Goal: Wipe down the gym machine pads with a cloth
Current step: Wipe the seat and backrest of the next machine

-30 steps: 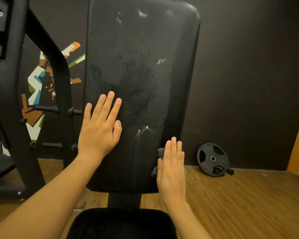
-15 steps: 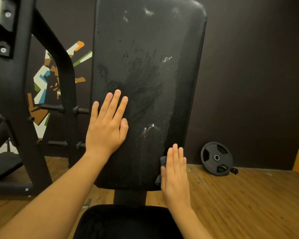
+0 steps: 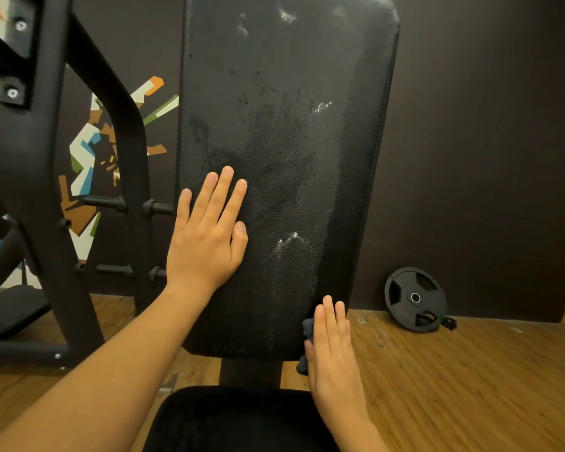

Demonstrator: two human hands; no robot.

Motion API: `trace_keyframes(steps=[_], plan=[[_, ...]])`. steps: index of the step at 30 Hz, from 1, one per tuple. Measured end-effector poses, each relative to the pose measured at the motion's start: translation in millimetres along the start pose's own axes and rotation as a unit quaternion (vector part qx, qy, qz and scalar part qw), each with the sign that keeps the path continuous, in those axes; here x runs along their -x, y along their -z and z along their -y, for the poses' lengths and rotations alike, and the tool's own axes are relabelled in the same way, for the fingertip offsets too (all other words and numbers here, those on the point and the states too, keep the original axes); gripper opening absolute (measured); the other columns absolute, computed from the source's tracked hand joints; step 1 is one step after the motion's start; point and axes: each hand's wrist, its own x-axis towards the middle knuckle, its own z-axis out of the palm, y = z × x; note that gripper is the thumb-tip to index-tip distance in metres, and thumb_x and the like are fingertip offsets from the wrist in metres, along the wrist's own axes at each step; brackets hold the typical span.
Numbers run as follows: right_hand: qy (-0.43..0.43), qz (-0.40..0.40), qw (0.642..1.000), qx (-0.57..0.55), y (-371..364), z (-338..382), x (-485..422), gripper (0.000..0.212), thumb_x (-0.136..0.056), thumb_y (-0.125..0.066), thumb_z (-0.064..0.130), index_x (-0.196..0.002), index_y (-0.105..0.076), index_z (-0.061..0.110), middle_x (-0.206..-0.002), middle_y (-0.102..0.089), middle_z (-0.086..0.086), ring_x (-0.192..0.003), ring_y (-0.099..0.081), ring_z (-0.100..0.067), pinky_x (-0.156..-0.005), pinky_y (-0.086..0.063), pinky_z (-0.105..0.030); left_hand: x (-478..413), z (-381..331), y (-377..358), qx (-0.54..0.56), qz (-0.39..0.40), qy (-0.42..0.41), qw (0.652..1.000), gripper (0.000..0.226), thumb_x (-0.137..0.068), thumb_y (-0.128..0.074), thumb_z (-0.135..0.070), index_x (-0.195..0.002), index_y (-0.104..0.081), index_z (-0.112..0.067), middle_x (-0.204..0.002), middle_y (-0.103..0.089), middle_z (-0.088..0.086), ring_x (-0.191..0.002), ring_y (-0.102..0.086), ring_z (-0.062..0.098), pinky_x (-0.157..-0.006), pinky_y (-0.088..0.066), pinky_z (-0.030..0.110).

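Nearest, at the bottom edge, lies the black seat pad [image 3: 235,422], with a short dark post rising from behind it to the upright back pad [image 3: 291,93].

The right hand [image 3: 335,360] lies just right of that post, at the lower right corner of the back pad. Its fingers are straight and held together, pointing up, and they press a dark cloth [image 3: 308,328] against the pad's edge. Only a crumpled bit of the cloth shows at the left side of the hand, so its full shape cannot be told.

A little farther and to the left, the left hand [image 3: 206,243] rests flat on the lower left part of the back pad, fingers straight, thumb tucked beside the palm, holding nothing. The two hands are apart, one on each side of the pad.

The pad's textured black face carries dark wet-looking smears in the middle and whitish marks near its top and lower centre.

On the left stands the black machine frame [image 3: 40,190] with short pegs [image 3: 105,203]. On the right, a black weight plate [image 3: 415,298] leans against the dark wall [image 3: 486,158], standing on the wooden floor [image 3: 470,386]. A colourful mural [image 3: 85,151] shows on the far left wall.
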Motion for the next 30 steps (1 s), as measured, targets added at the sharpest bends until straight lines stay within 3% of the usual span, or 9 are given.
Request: trace_keyframes(steps=[6, 12, 16, 20, 25, 30], plan=[[-0.014, -0.023, 0.998, -0.05, 2, -1, -12, 0.056, -0.113, -0.013, 0.035, -0.164, 0.003, 0.016, -0.172, 0.01, 0.002, -0.157, 0.007, -0.016, -0.124, 0.002, -0.024, 1, -1, 0, 0.009, 0.003, 0.003, 1.0, 0.062, -0.103, -0.037, -0.033, -0.162, -0.024, -0.019, -0.17, -0.012, 0.003, -0.158, -0.004, 0.019, -0.127, -0.008, 0.049], [-0.071, -0.045, 0.992, -0.098, 28, 2, -61, 0.062, -0.11, -0.021, 0.031, -0.162, 0.013, 0.033, -0.171, 0.01, 0.012, -0.157, 0.006, -0.012, -0.125, 0.006, -0.025, 2, 2, 0, 0.011, 0.008, 0.003, 1.0, 0.061, -0.102, -0.037, -0.032, -0.161, -0.025, -0.02, -0.17, -0.012, 0.002, -0.158, -0.005, 0.018, -0.127, -0.008, 0.047], [-0.075, -0.095, 0.986, -0.115, 61, 2, -120, 0.056, -0.112, -0.022, 0.03, -0.162, 0.002, 0.021, -0.171, 0.009, 0.012, -0.158, 0.008, -0.013, -0.126, 0.006, -0.026, 4, 1, 0, 0.014, 0.007, 0.0, 1.0, 0.061, -0.102, -0.035, -0.033, -0.16, -0.027, -0.019, -0.17, -0.014, 0.003, -0.157, -0.008, 0.019, -0.127, -0.01, 0.048], [-0.045, -0.144, 0.98, -0.129, 101, 2, -194, 0.054, -0.113, -0.022, 0.028, -0.16, 0.005, 0.021, -0.171, 0.007, 0.007, -0.157, 0.012, -0.011, -0.127, 0.006, -0.028, 3, 1, -2, 0.014, 0.009, 0.002, 1.0, 0.061, -0.101, -0.037, -0.034, -0.159, -0.03, -0.019, -0.169, -0.017, 0.002, -0.157, -0.012, 0.02, -0.125, -0.017, 0.052], [-0.019, -0.115, 0.989, -0.093, 131, -3, -282, 0.055, -0.114, -0.018, 0.028, -0.161, 0.006, 0.014, -0.171, 0.01, 0.002, -0.155, 0.019, -0.009, -0.128, 0.006, -0.033, 3, 2, -1, 0.015, -0.005, -0.004, 1.0, 0.06, -0.1, -0.036, -0.034, -0.157, -0.035, -0.017, -0.168, -0.022, 0.003, -0.156, -0.019, 0.022, -0.125, -0.018, 0.051], [-0.008, -0.1, 0.995, -0.009, 147, -2, -340, 0.055, -0.113, -0.021, 0.02, -0.162, -0.001, 0.004, -0.172, 0.002, -0.01, -0.158, 0.009, -0.024, -0.128, 0.003, -0.036, 2, 2, -2, 0.011, -0.011, -0.008, 1.0, 0.06, -0.099, -0.037, -0.033, -0.156, -0.038, -0.017, -0.167, -0.025, 0.004, -0.155, -0.022, 0.023, -0.125, -0.018, 0.05]])
